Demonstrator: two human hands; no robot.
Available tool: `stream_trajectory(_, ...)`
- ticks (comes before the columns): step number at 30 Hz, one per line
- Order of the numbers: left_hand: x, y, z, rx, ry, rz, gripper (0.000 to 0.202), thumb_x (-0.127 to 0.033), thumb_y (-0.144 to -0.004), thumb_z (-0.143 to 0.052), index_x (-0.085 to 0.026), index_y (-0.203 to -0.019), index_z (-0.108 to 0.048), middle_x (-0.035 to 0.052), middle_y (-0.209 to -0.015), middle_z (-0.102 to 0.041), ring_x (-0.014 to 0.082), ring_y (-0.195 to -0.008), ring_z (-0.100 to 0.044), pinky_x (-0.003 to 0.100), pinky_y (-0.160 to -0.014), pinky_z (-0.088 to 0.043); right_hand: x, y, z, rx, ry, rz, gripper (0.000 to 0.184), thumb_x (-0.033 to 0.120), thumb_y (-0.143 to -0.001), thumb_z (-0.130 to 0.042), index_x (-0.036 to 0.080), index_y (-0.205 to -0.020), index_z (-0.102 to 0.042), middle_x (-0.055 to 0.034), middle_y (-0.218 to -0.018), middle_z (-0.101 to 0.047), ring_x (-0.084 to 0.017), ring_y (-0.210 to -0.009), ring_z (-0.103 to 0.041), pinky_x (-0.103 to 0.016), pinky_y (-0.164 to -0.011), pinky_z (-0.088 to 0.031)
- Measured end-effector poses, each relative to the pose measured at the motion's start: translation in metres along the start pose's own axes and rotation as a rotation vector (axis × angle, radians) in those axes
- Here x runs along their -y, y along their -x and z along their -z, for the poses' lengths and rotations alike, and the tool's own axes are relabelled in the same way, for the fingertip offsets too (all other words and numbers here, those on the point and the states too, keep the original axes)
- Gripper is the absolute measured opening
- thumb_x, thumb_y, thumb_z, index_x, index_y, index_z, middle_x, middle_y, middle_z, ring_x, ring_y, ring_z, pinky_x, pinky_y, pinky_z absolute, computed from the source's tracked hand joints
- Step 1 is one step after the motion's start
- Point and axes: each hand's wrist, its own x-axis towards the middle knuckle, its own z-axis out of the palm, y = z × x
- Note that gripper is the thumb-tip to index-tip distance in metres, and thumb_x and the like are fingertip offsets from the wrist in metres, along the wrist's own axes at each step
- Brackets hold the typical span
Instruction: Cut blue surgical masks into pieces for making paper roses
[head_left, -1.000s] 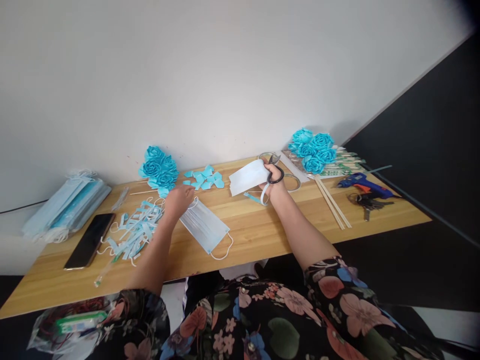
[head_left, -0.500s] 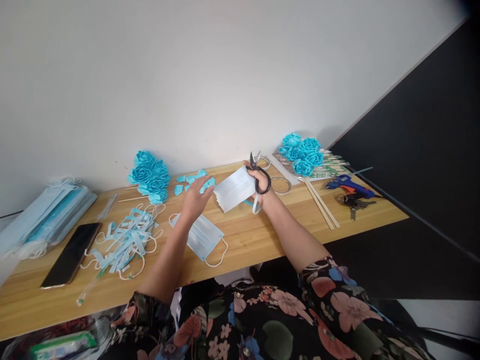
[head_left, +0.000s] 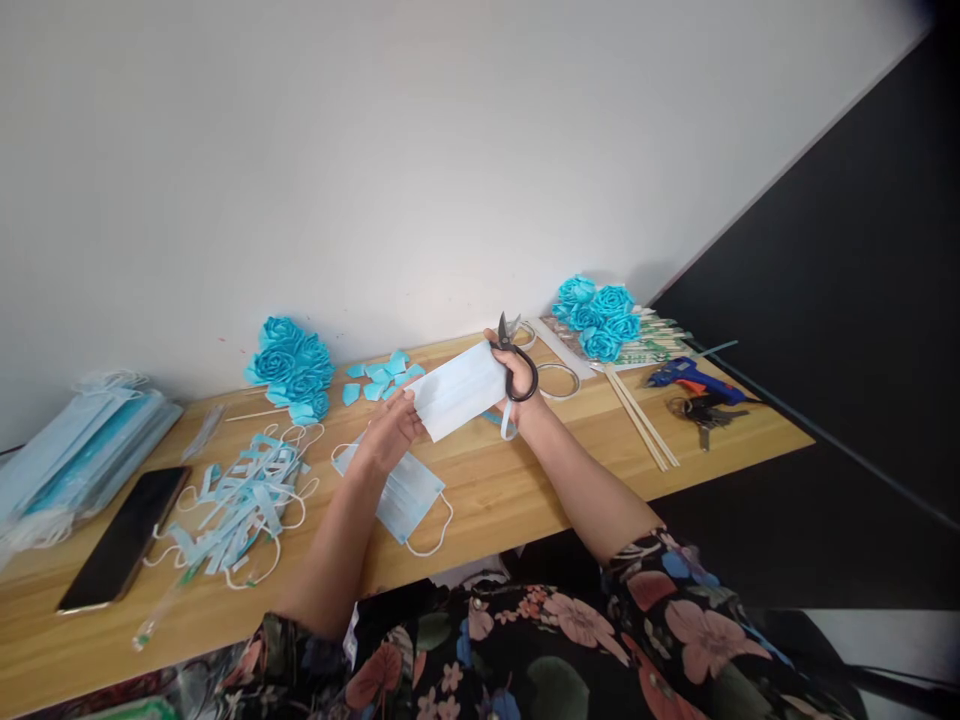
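Note:
Between my two hands is a pale blue face mask (head_left: pixel 461 390), its ear loops not seen on it. My left hand (head_left: pixel 388 435) pinches its left end between thumb and fingers. At the other end, my right hand (head_left: pixel 519 378) grips the mask along with black-handled scissors (head_left: pixel 523 365), blades pointing up. A narrow strip (head_left: pixel 508 420) dangles below the right hand. Under my left forearm another mask (head_left: pixel 411 495) with white ear loops lies on the table, partly covered. Cut light-blue pieces (head_left: pixel 382 375) lie behind the left hand.
Blue paper-like roses (head_left: pixel 289 368) stand left, more roses (head_left: pixel 600 315) right. Cut strips and loops (head_left: pixel 240 500), a phone (head_left: pixel 124 540) and stacked masks (head_left: pixel 82 450) fill the left side. On the right are sticks (head_left: pixel 637 415), tape rolls (head_left: pixel 559 381), a glue gun (head_left: pixel 694 380) and keys (head_left: pixel 703 418).
My left hand, spread and apart from the mask before, has come down and taken hold of its left end. The mask's left edge now sits lower and closer together. The scissors stay in my right hand.

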Motion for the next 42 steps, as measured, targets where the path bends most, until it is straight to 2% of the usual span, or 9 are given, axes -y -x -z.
stream_trajectory(7,0.005,0.003,-0.01,-0.076,-0.003,-0.047,0.059,-0.035,-0.059,-0.094,-0.014,-0.109,-0.071,0.0093,-0.102,-0.078,0.0261,-0.099,-0.073,0.035,-0.088,-0.058,-0.01,0.001,-0.002,0.006,0.149,-0.024,0.045,0.03,-0.062,-0.075,0.022,-0.106,-0.071,0.0054,-0.071,-0.066,-0.013,-0.063,-0.058,-0.026,-0.06,-0.044)
stream_trajectory(12,-0.002,0.0,-0.006,-0.262,0.041,-0.107,0.058,-0.039,-0.049,-0.097,-0.014,-0.095,-0.072,0.0088,-0.091,-0.079,0.0286,-0.094,-0.074,0.039,-0.088,-0.058,-0.008,-0.004,0.001,0.054,0.34,0.038,0.049,0.041,-0.065,-0.075,0.021,-0.108,-0.067,0.0041,-0.07,-0.063,-0.013,-0.062,-0.057,-0.026,-0.057,-0.041)
stream_trajectory(17,-0.01,0.0,0.001,-0.331,-0.015,-0.129,0.064,-0.045,-0.045,-0.097,-0.014,-0.095,-0.071,0.0068,-0.084,-0.078,0.0251,-0.082,-0.073,0.035,-0.079,-0.057,0.012,-0.005,0.008,0.0,0.811,0.411,0.043,0.05,-0.083,-0.068,0.022,-0.116,-0.064,0.0027,-0.072,-0.059,-0.013,-0.061,-0.054,-0.029,-0.058,-0.045)
stream_trajectory(22,-0.01,0.005,0.001,-0.174,-0.239,-0.042,0.057,-0.052,-0.05,-0.093,-0.013,-0.086,-0.072,0.0042,-0.077,-0.074,0.0166,-0.066,-0.065,0.028,-0.065,-0.051,0.028,0.005,0.007,0.017,1.153,0.693,0.036,0.039,-0.089,-0.066,0.026,-0.123,-0.065,-0.0014,-0.087,-0.067,-0.016,-0.075,-0.063,-0.031,-0.075,-0.051)
stream_trajectory(28,-0.007,0.008,-0.002,-0.094,-0.541,-0.079,0.043,-0.05,-0.061,-0.084,-0.015,-0.082,-0.071,0.0012,-0.073,-0.068,0.0147,-0.063,-0.057,0.026,-0.061,-0.045,0.015,0.021,-0.008,0.365,1.196,0.472,0.047,0.038,-0.084,-0.073,0.024,-0.128,-0.066,-0.0062,-0.102,-0.073,-0.019,-0.083,-0.069,-0.032,-0.078,-0.054)
stream_trajectory(31,-0.006,0.008,-0.003,-0.056,-0.651,-0.151,0.036,-0.048,-0.068,-0.078,-0.016,-0.085,-0.07,0.0011,-0.075,-0.067,0.0165,-0.068,-0.059,0.027,-0.064,-0.045,0.001,0.028,-0.015,0.516,1.153,0.297,0.049,0.041,-0.083,-0.073,0.022,-0.128,-0.066,-0.0069,-0.102,-0.074,-0.02,-0.086,-0.071,-0.031,-0.078,-0.055)
stream_trajectory(34,-0.004,0.007,-0.003,-0.033,-0.756,-0.245,0.03,-0.044,-0.073,-0.073,-0.017,-0.087,-0.07,0.0027,-0.083,-0.07,0.0191,-0.078,-0.062,0.028,-0.071,-0.046,-0.009,0.032,-0.018,0.604,1.202,0.246,0.045,0.04,-0.084,-0.071,0.019,-0.124,-0.066,-0.0069,-0.102,-0.074,-0.021,-0.091,-0.071,-0.031,-0.081,-0.054)
stream_trajectory(37,-0.002,0.005,-0.002,-0.06,-0.697,-0.261,0.033,-0.046,-0.076,-0.071,-0.018,-0.094,-0.069,0.0042,-0.089,-0.071,0.0197,-0.081,-0.064,0.027,-0.07,-0.047,-0.012,0.032,-0.018,0.587,1.252,0.268,0.038,0.034,-0.085,-0.066,0.018,-0.12,-0.068,-0.0048,-0.096,-0.073,-0.02,-0.087,-0.069,-0.03,-0.079,-0.052)
stream_trajectory(42,-0.003,0.002,0.0,-0.075,-0.473,-0.234,0.052,-0.053,-0.074,-0.077,-0.016,-0.109,-0.067,0.0043,-0.083,-0.072,0.0185,-0.07,-0.064,0.027,-0.063,-0.049,-0.008,0.024,-0.013,0.314,1.155,0.351,0.04,0.036,-0.082,-0.065,0.02,-0.119,-0.067,-0.0013,-0.088,-0.067,-0.017,-0.075,-0.062,-0.029,-0.072,-0.05)
